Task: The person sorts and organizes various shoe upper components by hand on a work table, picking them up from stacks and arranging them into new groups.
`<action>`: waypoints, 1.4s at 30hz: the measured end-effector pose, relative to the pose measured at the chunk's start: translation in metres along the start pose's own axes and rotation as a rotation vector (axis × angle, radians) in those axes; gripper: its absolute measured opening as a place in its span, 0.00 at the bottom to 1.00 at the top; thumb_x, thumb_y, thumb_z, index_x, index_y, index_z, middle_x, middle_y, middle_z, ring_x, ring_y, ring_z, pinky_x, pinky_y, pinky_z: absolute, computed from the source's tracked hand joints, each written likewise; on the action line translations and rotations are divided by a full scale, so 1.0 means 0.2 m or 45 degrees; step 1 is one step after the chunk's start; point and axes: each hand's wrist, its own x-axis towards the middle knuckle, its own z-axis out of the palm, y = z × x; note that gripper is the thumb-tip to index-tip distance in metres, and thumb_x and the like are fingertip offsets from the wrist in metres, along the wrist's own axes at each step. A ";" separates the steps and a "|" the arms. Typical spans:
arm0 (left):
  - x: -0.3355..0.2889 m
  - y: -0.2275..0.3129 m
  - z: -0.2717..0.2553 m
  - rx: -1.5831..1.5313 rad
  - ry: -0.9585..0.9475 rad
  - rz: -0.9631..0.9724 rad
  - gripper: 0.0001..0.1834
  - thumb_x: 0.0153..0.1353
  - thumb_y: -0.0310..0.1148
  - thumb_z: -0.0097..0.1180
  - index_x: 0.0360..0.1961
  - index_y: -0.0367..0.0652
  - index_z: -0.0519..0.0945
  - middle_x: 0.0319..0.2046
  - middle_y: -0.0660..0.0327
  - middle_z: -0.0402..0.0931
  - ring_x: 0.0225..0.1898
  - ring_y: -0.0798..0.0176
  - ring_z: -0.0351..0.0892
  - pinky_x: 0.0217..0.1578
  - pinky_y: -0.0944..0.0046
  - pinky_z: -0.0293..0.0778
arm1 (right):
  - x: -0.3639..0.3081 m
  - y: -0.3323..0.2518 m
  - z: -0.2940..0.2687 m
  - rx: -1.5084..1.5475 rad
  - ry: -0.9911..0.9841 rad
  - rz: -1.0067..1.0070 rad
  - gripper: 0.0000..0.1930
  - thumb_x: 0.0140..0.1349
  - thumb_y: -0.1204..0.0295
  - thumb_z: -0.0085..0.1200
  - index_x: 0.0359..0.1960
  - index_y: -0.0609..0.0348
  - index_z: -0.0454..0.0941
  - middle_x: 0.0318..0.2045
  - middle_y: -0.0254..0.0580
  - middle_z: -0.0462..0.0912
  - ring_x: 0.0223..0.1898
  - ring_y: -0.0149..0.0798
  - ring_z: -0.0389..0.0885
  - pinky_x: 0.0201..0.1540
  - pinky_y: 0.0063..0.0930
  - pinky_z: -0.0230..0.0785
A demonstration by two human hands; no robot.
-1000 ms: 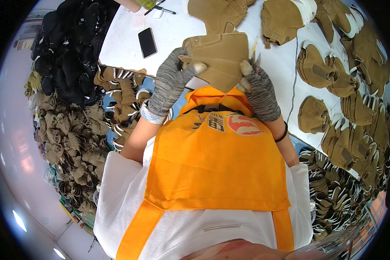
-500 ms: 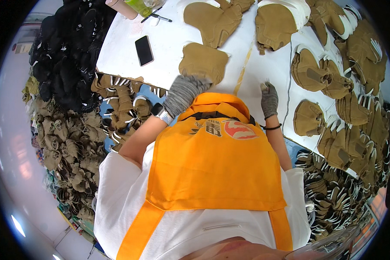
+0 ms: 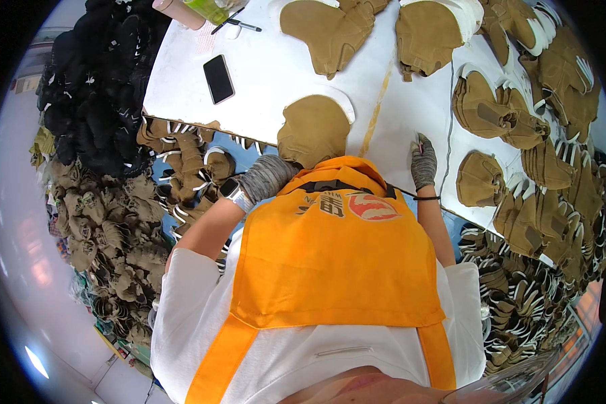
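A brown fabric piece [image 3: 313, 131] with a white band along its upper right edge lies at the near edge of the white table [image 3: 262, 87], in front of my orange apron [image 3: 330, 262]. My left hand [image 3: 269, 178], in a grey knitted glove, pinches its lower left edge; the fingertips are partly hidden. To the right of the piece, my right hand [image 3: 423, 165], also gloved, rests over the table with its fingers closed. A thin pointed tip sticks out from those fingers, too small to name.
Stacked brown pieces [image 3: 478, 178] with white edges fill the table's right side; more brown pieces [image 3: 326, 34] lie at the far side. A phone [image 3: 219, 79] and a pen [image 3: 244, 25] are at the left. Heaps of black pieces [image 3: 101, 87] and olive-brown pieces [image 3: 108, 236] stand beyond the left edge.
My left hand has drawn back toward me and left, from on top of the piece to its near edge. The piece has turned, and its white band now shows. My right hand shifted slightly nearer.
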 end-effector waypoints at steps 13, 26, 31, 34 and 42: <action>0.03 0.01 0.07 -0.210 0.038 0.046 0.17 0.61 0.41 0.50 0.48 0.50 0.81 0.36 0.51 0.81 0.34 0.50 0.81 0.35 0.58 0.77 | 0.02 0.00 0.03 0.049 0.022 0.051 0.16 0.63 0.71 0.54 0.52 0.61 0.73 0.42 0.46 0.81 0.43 0.38 0.80 0.49 0.28 0.71; -0.09 -0.10 -0.05 -0.222 0.619 -0.394 0.25 0.62 0.34 0.52 0.60 0.43 0.68 0.51 0.48 0.75 0.46 0.48 0.77 0.45 0.52 0.74 | 0.02 -0.03 -0.01 0.037 -0.013 0.139 0.16 0.61 0.69 0.56 0.50 0.60 0.74 0.43 0.49 0.81 0.44 0.44 0.80 0.49 0.33 0.71; -0.04 -0.16 -0.01 -0.402 0.975 -0.322 0.25 0.61 0.31 0.52 0.60 0.42 0.69 0.52 0.45 0.73 0.50 0.44 0.75 0.49 0.51 0.72 | 0.02 0.03 0.01 0.047 0.016 0.058 0.15 0.61 0.70 0.55 0.49 0.60 0.74 0.42 0.49 0.81 0.42 0.43 0.80 0.48 0.32 0.71; -0.02 -0.13 -0.05 -0.381 0.870 -0.158 0.25 0.60 0.31 0.53 0.60 0.43 0.70 0.51 0.47 0.74 0.48 0.43 0.75 0.48 0.51 0.72 | 0.02 0.09 0.03 0.288 0.009 0.002 0.12 0.63 0.72 0.51 0.48 0.59 0.74 0.41 0.48 0.81 0.42 0.42 0.79 0.47 0.30 0.71; 0.27 -0.01 -0.03 0.093 0.961 -0.109 0.21 0.54 0.30 0.52 0.51 0.49 0.77 0.45 0.57 0.79 0.45 0.52 0.78 0.43 0.54 0.72 | 0.04 0.07 0.02 0.169 0.017 0.064 0.16 0.57 0.72 0.59 0.47 0.60 0.75 0.32 0.42 0.79 0.32 0.35 0.76 0.40 0.28 0.71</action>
